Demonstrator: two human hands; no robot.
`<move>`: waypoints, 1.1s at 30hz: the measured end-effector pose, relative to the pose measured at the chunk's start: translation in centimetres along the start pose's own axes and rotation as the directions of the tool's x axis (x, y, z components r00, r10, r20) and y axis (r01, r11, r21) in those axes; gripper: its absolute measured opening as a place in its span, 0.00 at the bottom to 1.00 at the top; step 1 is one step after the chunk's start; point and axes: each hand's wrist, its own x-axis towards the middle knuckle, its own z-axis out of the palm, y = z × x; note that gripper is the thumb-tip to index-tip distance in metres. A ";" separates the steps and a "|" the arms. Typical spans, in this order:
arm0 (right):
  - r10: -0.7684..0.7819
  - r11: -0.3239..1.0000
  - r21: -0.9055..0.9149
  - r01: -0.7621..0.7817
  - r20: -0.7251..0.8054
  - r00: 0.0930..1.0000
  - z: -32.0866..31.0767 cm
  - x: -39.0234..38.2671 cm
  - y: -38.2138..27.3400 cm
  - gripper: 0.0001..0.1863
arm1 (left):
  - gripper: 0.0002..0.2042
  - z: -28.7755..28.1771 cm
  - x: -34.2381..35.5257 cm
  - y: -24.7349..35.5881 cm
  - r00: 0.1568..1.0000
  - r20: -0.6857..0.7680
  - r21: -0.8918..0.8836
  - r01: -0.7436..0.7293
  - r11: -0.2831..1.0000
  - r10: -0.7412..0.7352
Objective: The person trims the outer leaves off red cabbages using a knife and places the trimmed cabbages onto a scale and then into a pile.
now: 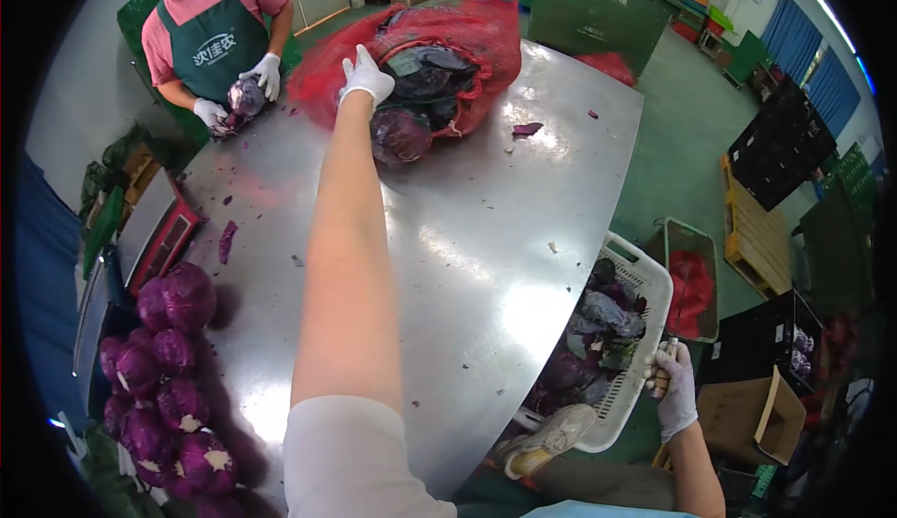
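Note:
My left hand (366, 81), in a white glove, reaches far across the metal table (467, 266). Its fingers are stretched out against the side of a red mesh bag (495, 37). Dark purple cabbages show in the bag's mouth, and one red cabbage (400, 135) lies at its near edge. My right hand (675, 389), also gloved, is low at the right beside the rim of a white basket (659, 303). Its fingers are curled closed; what they hold, if anything, I cannot make out. Loose cabbage leaves (598, 322) fill the basket.
Several trimmed red cabbages (168, 378) are piled along the table's left edge. Across the table a co-worker (220, 42) in a green apron handles a cabbage (247, 96). Leaf scraps (527, 129) dot the table. A green bin (598, 14), a crate (691, 238) and a pallet (752, 228) stand beyond.

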 end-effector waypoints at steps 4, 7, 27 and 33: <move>-0.009 1.000 -0.002 0.009 0.009 1.000 -0.2 0.3 0.2 0.07 | 0.36 0.9 -0.2 0.8 0.998 -0.010 0.083 -0.063 0.995 0.064; -0.034 0.999 0.008 0.034 0.013 0.999 1.0 0.0 -0.3 0.06 | 0.29 -0.7 0.2 0.9 0.992 0.018 0.279 -0.126 0.952 0.126; -0.219 0.975 0.061 0.213 0.117 0.969 3.2 -3.4 -3.8 0.08 | 0.08 6.8 -18.8 1.7 0.531 0.081 0.429 -0.783 0.451 0.844; -0.225 0.974 0.060 0.220 0.100 0.969 3.0 -3.4 -3.2 0.09 | 0.07 8.9 -23.8 -0.9 0.547 0.061 0.396 -0.781 0.483 0.835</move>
